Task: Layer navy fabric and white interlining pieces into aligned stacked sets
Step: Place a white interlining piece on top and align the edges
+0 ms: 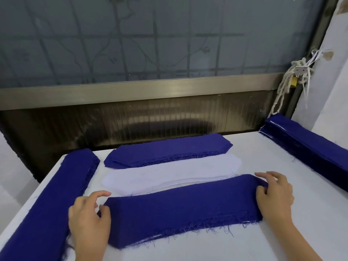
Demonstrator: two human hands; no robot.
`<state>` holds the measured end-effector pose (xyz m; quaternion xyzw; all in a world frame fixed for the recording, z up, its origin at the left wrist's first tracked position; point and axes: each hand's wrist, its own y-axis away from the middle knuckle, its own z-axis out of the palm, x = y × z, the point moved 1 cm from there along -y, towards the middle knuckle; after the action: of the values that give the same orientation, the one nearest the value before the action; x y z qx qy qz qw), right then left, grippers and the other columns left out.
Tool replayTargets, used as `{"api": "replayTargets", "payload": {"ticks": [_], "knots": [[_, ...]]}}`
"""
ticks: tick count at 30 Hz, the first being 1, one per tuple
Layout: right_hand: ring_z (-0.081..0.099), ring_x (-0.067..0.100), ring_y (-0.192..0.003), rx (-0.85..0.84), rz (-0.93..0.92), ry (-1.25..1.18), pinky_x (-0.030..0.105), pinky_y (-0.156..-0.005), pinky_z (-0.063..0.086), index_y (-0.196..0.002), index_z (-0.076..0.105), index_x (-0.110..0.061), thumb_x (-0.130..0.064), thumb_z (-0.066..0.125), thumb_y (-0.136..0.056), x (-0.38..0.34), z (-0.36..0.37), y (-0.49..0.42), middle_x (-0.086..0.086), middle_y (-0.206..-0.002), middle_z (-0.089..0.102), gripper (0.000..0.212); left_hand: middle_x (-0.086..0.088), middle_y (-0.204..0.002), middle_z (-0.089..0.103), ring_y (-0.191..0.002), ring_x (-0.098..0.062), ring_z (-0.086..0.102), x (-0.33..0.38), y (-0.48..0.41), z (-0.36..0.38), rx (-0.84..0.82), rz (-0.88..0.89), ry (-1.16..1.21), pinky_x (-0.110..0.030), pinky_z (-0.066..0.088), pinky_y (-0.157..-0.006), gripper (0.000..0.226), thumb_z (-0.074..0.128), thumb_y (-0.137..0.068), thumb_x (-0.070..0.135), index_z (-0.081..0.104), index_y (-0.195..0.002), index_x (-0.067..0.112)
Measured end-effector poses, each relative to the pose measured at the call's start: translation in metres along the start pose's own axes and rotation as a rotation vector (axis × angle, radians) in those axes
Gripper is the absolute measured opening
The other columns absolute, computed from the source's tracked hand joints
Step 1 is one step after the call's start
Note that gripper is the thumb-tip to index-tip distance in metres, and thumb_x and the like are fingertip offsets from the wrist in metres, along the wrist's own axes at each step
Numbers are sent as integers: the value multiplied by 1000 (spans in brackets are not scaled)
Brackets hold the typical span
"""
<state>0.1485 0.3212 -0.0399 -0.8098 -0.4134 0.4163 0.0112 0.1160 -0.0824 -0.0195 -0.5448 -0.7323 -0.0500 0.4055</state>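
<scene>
Holding the near navy stack (184, 206) at both ends, low in the centre of the frame, flat on the white desk (282, 234). Curling the right grip (275, 196) over the stack's right end, fingertips bending onto the top layer. Pinching the left end with the left grip (88, 219), thumb pressing the corner, index finger lifting clear above it. Showing loose threads fraying along the stack's lower edge. Lying just above it in the frame, almost touching: the white interlining pile (169, 176), and above that, a second navy pile (167, 149). Running down the left side, a long navy stack (50, 204); slanting along the right edge, another navy stack (308, 146). Hanging at upper right, a knotted rope (282, 87).
</scene>
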Motion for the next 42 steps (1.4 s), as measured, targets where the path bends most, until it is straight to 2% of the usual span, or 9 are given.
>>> {"api": "replayTargets", "payload": {"ticks": [3, 8, 12, 17, 22, 26, 33, 37, 42], "knots": [[42, 30, -113, 86, -104, 65, 46, -93, 30, -101, 67, -23, 7, 51, -79, -8, -2, 4, 4, -125, 50, 41, 2, -95, 47, -89, -20, 39, 11, 0, -5, -13, 58, -32, -45, 39, -77, 31, 66, -84, 4, 65, -102, 29], [43, 23, -110, 21, -308, 160, 37, -90, 22, -93, 65, -29, 5, 53, -81, -29, 6, -1, -4, -113, 57, 38, 8, -111, 55, -100, -15, 45, 45, -18, 6, -210, 298, 38, -38, 40, -91, 27, 63, -88, 12, 63, -108, 30], [46, 16, -111, -201, -418, 157, 32, -92, 29, -104, 64, -29, -4, 50, -90, -70, 36, -12, -8, -115, 57, 32, 10, -118, 54, -109, -12, 47, 73, -29, 42, -298, 388, 67, -31, 40, -97, 24, 57, -94, 16, 62, -114, 27], [51, 8, -106, -528, -532, -64, 12, -90, 37, -115, 64, -22, -10, 49, -97, -116, 84, -5, -7, -114, 58, 26, 12, -119, 56, -107, -9, 48, 78, -36, 84, -387, 403, -27, -27, 42, -92, 23, 52, -98, 26, 60, -120, 28], [48, 6, -96, -490, -523, 2, 17, -82, 43, -119, 62, -26, -28, 58, -94, -136, 115, -6, -8, -108, 56, 25, 12, -104, 49, -95, -8, 45, 70, -40, 97, -354, 400, -32, -25, 44, -85, 23, 52, -98, 33, 60, -119, 30], [46, 12, -103, -449, -549, 167, 27, -84, 47, -125, 55, -31, -36, 51, -96, -140, 126, -2, -6, -115, 49, 29, 12, -112, 49, -99, -9, 43, 71, -40, 100, -312, 419, -161, -26, 42, -86, 26, 45, -99, 40, 52, -123, 35], [45, 12, -92, -382, -565, 169, 26, -75, 46, -103, 54, -30, -33, 52, -96, -139, 131, -2, -8, -105, 49, 7, 17, -109, 47, -102, -7, 38, 71, -40, 103, -285, 437, -179, -24, 28, -85, 9, 43, -98, 42, 49, -99, 35], [42, 12, -90, -352, -599, 211, 26, -76, 44, -101, 54, -28, -28, 51, -97, -138, 134, -3, -7, -105, 47, 5, 19, -101, 50, -103, -4, 40, 71, -40, 103, -295, 448, -154, -23, 16, -83, 15, 43, -98, 43, 49, -88, 33], [38, 11, -88, -320, -629, 239, 24, -76, 38, -101, 52, -28, -26, 52, -97, -138, 136, -4, -7, -106, 48, 4, 20, -109, 51, -108, -5, 43, 74, -41, 100, -261, 387, -135, -25, 15, -94, 12, 47, -98, 39, 48, -110, 39]]}}
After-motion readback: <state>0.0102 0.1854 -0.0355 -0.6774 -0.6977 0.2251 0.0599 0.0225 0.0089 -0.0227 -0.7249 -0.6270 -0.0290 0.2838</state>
